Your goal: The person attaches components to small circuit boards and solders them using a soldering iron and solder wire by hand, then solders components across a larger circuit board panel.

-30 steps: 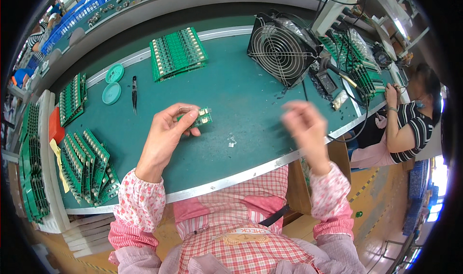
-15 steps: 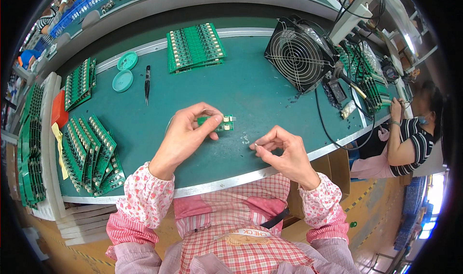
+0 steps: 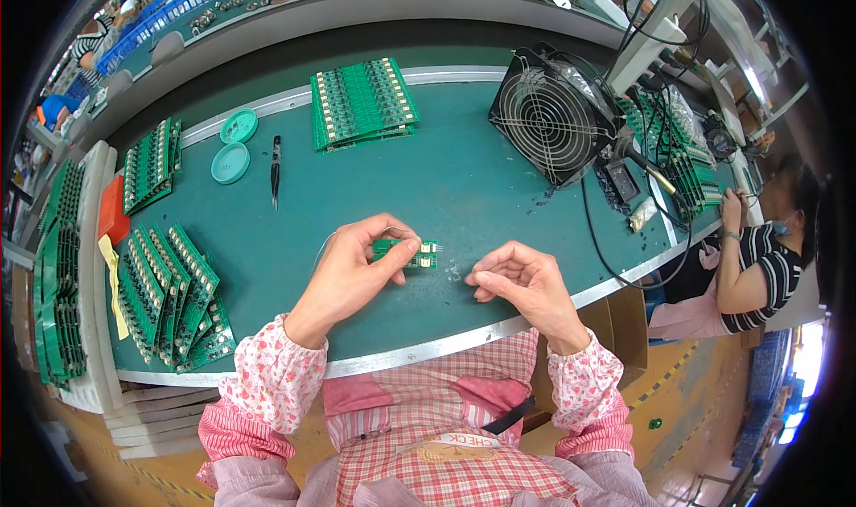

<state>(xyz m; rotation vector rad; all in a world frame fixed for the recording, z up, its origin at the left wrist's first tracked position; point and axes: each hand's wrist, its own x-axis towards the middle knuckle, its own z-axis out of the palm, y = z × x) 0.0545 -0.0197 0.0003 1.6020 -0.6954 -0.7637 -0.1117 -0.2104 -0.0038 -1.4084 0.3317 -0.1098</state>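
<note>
My left hand [image 3: 355,271] pinches a small green circuit board [image 3: 426,261] between thumb and fingers, above the middle of the green bench. Pale components and thin metal pins show at the board's right end; the rest is hidden by my fingers. A thin pale wire or cord [image 3: 323,250] curves by the back of that hand. To the right, apart from the board, my right hand [image 3: 522,284] is closed with thumb and fingertips together. Whatever may be between those fingertips is too small to make out. Small clear scraps [image 3: 453,269] lie on the bench between the hands.
Stacked circuit panels stand at the back [image 3: 364,106] and left [image 3: 169,297]. Black tweezers [image 3: 275,173] lie beside two turquoise round dishes [image 3: 231,163]. A black fan [image 3: 548,115] and its cable occupy the right. A co-worker [image 3: 758,257] sits at the far right.
The view has shifted slightly, so the bench sits lower in the picture. My right hand's fingertips have drawn in a little. My left hand keeps its hold on the circuit board.
</note>
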